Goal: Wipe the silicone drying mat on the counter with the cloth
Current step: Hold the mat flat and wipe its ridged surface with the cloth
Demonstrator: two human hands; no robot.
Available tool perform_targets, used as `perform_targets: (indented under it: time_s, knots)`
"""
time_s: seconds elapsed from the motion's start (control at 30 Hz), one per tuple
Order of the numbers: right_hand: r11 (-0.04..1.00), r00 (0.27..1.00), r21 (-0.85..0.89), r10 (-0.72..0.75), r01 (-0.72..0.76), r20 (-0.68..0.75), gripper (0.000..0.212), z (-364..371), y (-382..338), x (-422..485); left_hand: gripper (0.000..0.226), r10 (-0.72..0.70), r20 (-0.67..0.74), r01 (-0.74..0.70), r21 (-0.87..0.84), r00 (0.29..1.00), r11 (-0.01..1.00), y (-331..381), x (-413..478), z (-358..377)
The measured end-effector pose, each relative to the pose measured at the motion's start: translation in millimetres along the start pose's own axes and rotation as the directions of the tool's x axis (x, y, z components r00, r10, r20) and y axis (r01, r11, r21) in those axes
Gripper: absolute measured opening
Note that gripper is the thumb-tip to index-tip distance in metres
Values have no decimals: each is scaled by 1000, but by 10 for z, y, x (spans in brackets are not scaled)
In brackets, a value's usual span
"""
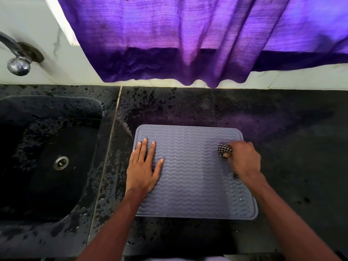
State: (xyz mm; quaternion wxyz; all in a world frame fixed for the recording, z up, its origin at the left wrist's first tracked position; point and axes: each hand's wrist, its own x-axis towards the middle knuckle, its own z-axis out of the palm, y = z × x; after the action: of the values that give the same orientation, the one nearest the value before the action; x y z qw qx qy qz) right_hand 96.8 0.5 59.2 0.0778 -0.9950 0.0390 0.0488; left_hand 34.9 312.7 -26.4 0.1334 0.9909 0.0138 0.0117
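A grey silicone drying mat (194, 176) with wavy ridges lies flat on the black counter (282, 129). My left hand (144, 166) rests flat on the mat's left side, fingers straight. My right hand (243, 159) is near the mat's right edge and grips a bunched black-and-white checked cloth (224, 149), which touches the mat. Most of the cloth is hidden inside the hand. Small water drops glint on the mat's lower right part.
A black sink (47, 157) with a metal drain (60, 162) lies left of the mat. A chrome tap (17, 59) is fixed to the wall at the upper left. A purple curtain (188, 38) hangs over the counter's back edge.
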Motion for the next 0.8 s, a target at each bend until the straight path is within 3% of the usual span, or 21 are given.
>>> perform_targets:
  time_s: [0.17,0.27,0.4,0.63,0.8]
  knots:
    - [950,960,146,-266,276,-82,43,142,-666,-45,70,-1,-42,-1,-57,999,998,7,-17,-12]
    - [903,927,211,-370,373,-58,44,253,-1055,-171,70,2,-66,-7,-82,998,997,-9,-11,4]
    - [936,951,215,-300,279,69,55,316,-1163,-256,71,22,-62,-26,-55,998,998,-44,6,49]
    - [959,971,172,-235,224,46,39,218,-635,-196,73,36,-35,-34,33,999,999,-29,18,33]
    - [992,994,88,-93,88,57,43,69,65,-161,76,35,-1,-35,38,999,999,-26,18,2]
